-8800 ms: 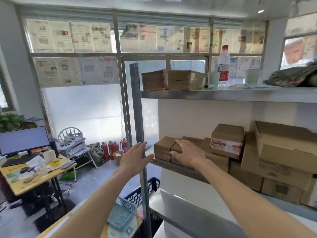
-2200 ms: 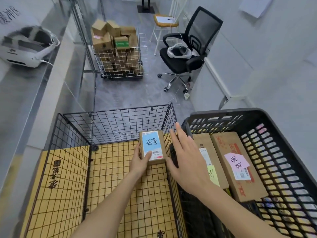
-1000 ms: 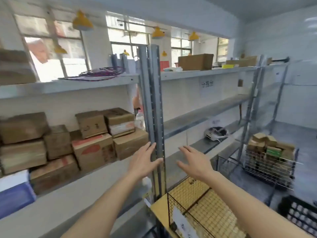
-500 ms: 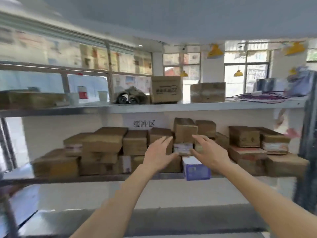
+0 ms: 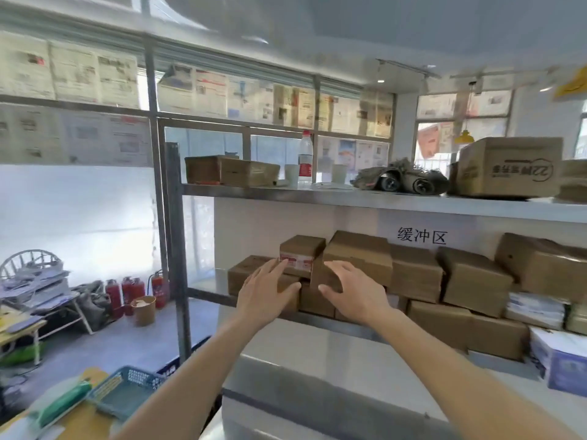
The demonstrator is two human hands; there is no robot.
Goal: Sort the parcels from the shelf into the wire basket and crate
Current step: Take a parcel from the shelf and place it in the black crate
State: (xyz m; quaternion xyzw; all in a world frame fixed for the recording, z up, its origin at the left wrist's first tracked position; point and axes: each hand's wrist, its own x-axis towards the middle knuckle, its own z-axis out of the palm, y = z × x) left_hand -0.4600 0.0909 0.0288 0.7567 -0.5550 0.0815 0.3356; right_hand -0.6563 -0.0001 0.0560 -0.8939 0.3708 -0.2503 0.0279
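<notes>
Nearest the camera, two bare forearms reach up over the grey metal lower shelf (image 5: 317, 369) toward the parcels. The left hand (image 5: 265, 292) lies flat on the front of a low brown cardboard box (image 5: 251, 273) at the left end of the middle shelf (image 5: 203, 289), its fingers (image 5: 274, 268) spread and gripping nothing. The right hand (image 5: 355, 292) is open too, thumb forward, just beside a small brown cardboard parcel with a red-and-white label (image 5: 300, 254) that sits on top of the lower boxes. That parcel looks light and stiff, with taped, fairly smooth sides; taking it by its two opposite side faces, one palm on each, seems safest. Further back, larger brown cartons (image 5: 359, 255) fill the shelf to the right. Neither the wire basket nor the crate is in view.
</notes>
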